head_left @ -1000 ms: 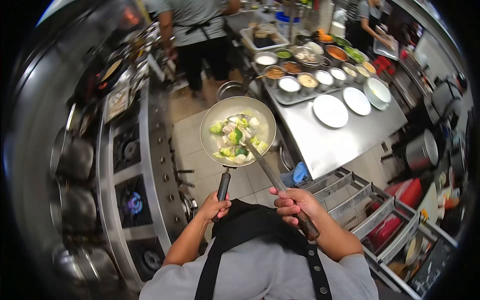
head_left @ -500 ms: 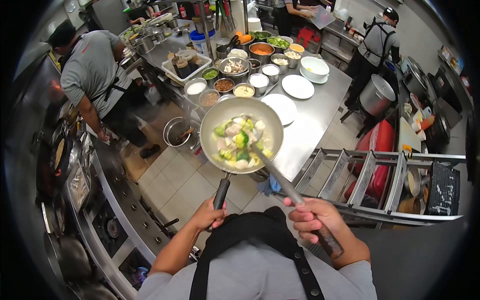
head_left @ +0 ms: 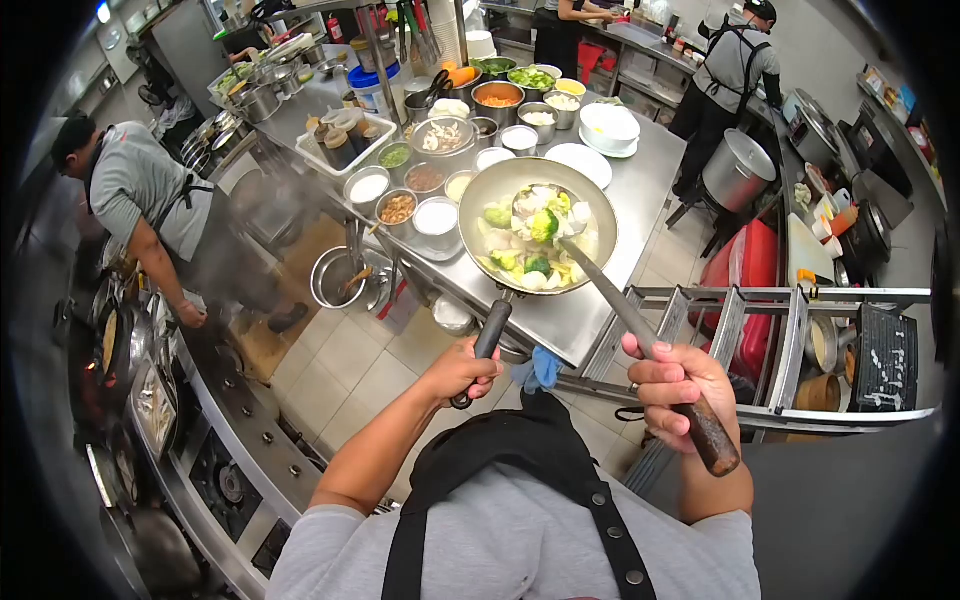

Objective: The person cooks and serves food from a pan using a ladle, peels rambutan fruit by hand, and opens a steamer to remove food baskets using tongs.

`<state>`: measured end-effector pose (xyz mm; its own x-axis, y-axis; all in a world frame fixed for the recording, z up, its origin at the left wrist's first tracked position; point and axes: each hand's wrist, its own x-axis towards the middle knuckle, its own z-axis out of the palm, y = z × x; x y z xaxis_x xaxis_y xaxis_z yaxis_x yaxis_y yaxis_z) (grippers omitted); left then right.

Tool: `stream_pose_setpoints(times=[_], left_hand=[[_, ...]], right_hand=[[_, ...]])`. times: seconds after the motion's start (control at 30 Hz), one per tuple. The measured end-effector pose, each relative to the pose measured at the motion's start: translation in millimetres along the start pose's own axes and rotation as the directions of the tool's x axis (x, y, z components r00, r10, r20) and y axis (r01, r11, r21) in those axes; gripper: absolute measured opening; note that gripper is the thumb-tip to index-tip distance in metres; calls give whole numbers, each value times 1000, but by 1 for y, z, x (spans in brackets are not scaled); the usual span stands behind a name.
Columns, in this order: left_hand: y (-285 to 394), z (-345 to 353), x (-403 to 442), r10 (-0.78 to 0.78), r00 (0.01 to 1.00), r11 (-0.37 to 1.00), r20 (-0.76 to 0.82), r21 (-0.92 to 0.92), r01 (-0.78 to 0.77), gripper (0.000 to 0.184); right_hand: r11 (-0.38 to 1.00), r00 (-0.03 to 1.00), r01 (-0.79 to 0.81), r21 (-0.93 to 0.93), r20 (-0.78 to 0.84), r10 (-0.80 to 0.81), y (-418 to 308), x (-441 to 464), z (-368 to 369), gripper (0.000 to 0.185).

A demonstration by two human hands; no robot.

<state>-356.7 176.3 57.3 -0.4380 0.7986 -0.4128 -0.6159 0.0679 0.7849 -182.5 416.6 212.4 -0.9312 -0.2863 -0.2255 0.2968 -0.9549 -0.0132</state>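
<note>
My left hand (head_left: 462,372) is wrapped round the black handle of a frying pan (head_left: 480,240), which is held up over the near edge of the steel table. Broccoli (head_left: 545,225), pale pieces and white chunks lie in the pan. In my right hand (head_left: 675,390) is a long metal ladle (head_left: 615,295) with a worn wooden grip; its far end is down among the vegetables. Just beyond the pan are a white plate (head_left: 580,165) and a metal container of white stuff (head_left: 436,217).
The steel table (head_left: 640,190) bears several ingredient containers and stacked white bowls (head_left: 608,127). A stove (head_left: 235,400) runs along the left, with a person (head_left: 150,190) bending there. A metal ladder (head_left: 735,320) lies at the right. Another person (head_left: 735,70) stands at the back right.
My view has turned from the stove toward the table. The pan has come over the table's edge, held in my left hand, with the ladle still in it.
</note>
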Motion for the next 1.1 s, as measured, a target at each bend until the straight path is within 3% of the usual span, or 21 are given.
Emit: stream_pose_setpoints(times=[0.33,0.5,0.77,0.93,1.1], left_hand=[[46,30,101,4,997,1000,-76,-17,-5,21],[75,49,154,36,995,999,-88,-20,-38,21],[109,60,232,18,992,1000,-122,4,-18,20],[116,58,259,-3,990,1000,-138,3,4,20],[110,61,255,-40,985,999,-170,-12,38,21]], right_hand=[[999,999,-45,-20,29,46,-135,34,9,39],[995,998,-48,-87,-45,44,-205,55,29,31],[992,998,-35,-124,44,41,-310,97,40,31],[987,996,34,-159,83,-21,-365,131,40,28],[956,997,73,-283,20,-70,-417,169,12,20]])
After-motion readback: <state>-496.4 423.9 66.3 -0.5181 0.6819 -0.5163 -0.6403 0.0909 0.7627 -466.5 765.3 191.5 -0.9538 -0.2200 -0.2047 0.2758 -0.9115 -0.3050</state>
